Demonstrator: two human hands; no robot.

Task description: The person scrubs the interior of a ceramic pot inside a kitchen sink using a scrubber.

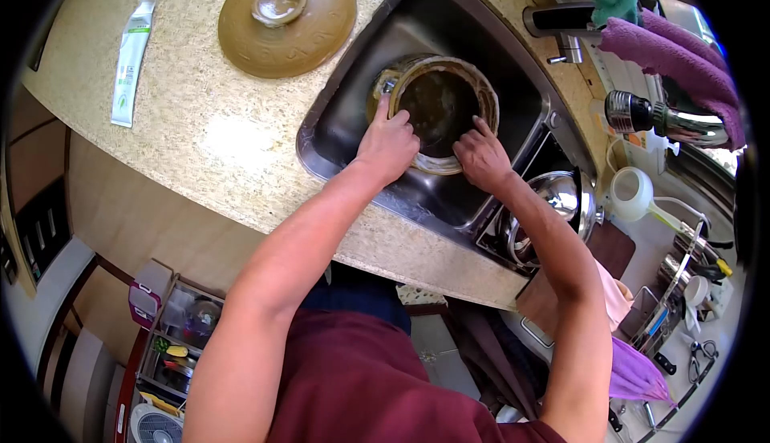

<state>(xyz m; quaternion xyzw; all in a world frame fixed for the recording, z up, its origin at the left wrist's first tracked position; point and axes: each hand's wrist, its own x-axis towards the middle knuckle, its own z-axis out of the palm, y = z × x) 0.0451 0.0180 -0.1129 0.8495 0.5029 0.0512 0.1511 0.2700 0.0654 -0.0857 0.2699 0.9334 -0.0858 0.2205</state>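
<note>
A brown clay pot (486, 94) stands in the steel sink (337, 114), its mouth facing up and slightly tilted toward me. Whitish smears run round its rim, and the inside looks dark and wet. My left hand (389, 142) grips the near left part of the rim, index finger stretched along the outside. On the near right side, my right hand (484, 158) holds the rim with its fingers curled over the edge. The fingertips inside the pot are partly hidden. The matching brown lid (321, 22) lies on the counter left of the sink, knob up.
A white and green tube (132, 62) lies on the speckled counter (192, 154) at the left. Shiny metal cookware (556, 194) sits in the smaller basin at right. The faucet (565, 22) reaches over the sink's far side, with a purple towel (674, 58) beside it.
</note>
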